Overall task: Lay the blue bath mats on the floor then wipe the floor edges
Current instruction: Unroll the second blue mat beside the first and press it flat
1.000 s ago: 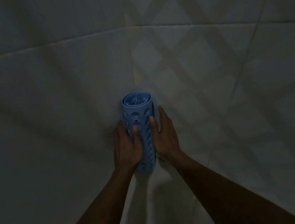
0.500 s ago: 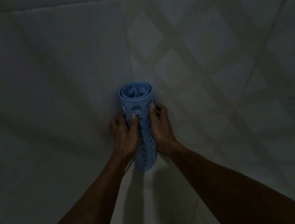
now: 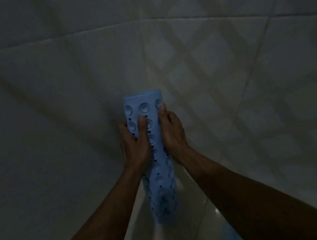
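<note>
both hands, left hand (image 3: 134, 143) and right hand (image 3: 172, 132), clamp the rolled blue bath mat (image 3: 153, 154) over the tiled floor (image 3: 62, 166); laying step, next probably unroll it flat

Very dim, bluish-grey cast overall. Faint lattice of pale light bands across tiled wall (image 3: 196, 63), strongest right of centre. Left side sinks into near-black murk. Small glints on glossy floor (image 3: 215, 208) at lower right. Soft shadows under both forearms. Grainy, low contrast, fine detail smeared. Lower end of blue bath mat (image 3: 161, 196) blurred, upper end sharper. Grout lines bow near frame edges, wide-angle curvature.
</note>
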The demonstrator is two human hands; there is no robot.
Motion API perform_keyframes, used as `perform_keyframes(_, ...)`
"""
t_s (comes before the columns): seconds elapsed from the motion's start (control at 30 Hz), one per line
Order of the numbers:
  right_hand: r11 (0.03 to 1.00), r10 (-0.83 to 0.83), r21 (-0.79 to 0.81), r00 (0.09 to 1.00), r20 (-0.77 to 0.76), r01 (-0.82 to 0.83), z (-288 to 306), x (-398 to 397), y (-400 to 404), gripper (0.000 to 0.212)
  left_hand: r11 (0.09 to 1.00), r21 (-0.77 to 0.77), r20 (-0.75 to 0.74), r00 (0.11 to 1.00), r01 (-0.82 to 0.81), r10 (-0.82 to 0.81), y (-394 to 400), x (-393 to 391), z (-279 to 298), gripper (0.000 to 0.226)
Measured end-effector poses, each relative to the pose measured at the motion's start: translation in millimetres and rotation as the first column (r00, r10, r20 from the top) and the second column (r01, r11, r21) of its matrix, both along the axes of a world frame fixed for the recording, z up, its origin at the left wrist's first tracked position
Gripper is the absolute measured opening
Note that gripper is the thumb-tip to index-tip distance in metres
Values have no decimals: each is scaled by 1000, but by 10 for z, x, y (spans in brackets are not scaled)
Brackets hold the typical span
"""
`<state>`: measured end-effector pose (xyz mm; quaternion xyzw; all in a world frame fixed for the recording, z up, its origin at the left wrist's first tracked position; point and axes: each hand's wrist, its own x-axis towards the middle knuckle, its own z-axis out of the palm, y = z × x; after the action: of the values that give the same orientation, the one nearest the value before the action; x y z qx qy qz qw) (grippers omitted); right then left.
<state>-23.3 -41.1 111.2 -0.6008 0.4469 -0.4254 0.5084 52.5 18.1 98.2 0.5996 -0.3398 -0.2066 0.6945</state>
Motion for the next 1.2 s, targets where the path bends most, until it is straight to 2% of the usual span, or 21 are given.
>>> perform_keyframes(0.13, 1000, -29, 11, 1000, 10, 29, 235, -303, 267, 71, 996, 7, -21, 996, -88, 88, 214, -119, 286, 52)
perform_keyframes(0.2, 998, -61, 6, 998, -19, 61, 337, -574, 422, 83, 997, 13, -26, 997, -75, 75, 287, -279, 426, 55)
perform_keyframes(0.27, 995, -75, 67, 996, -50, 79, 420, -866, 569, 104, 999, 26, -43, 999, -25, 26, 351, -541, 606, 51)
perform_keyframes(0.33, 986, -73, 146, 995, -62, 82, 414, -1184, 673, 117, 998, 50, -91, 996, 28, -24, 371, -841, 771, 52)
perform_keyframes(0.4, 975, -113, 179, 989, -92, 128, 388, -1571, 743, 119, 993, 72, -165, 983, 97, -84, 364, -1159, 905, 58)
perform_keyframes(0.57, 927, -346, 79, 919, -190, 366, 729, -2525, 1193, 121, 943, 140, -278, 926, 303, -257, 340, -1968, 1057, 79)
perform_keyframes(0.7, 892, -411, 111, 889, -201, 438, 768, -3018, 1360, 114, 915, 154, -298, 900, 373, -317, 364, -2507, 1095, 79)
perform_keyframes(0.83, 878, -442, 119, 881, -170, 464, 790, -3439, 1674, 73, 900, 215, -254, 911, 380, -324, 412, -3019, 966, 76)
perform_keyframes(1.03, 849, -506, 33, 829, -238, 528, 511, -4299, 2044, 74, 847, 286, -298, 882, 448, -366, 654, -3984, 765, 85)
perform_keyframes(1.2, 815, -563, 10, 796, -221, 579, 298, -5057, 2331, 70, 800, 317, -269, 857, 509, -439, 997, -4770, 731, 106)
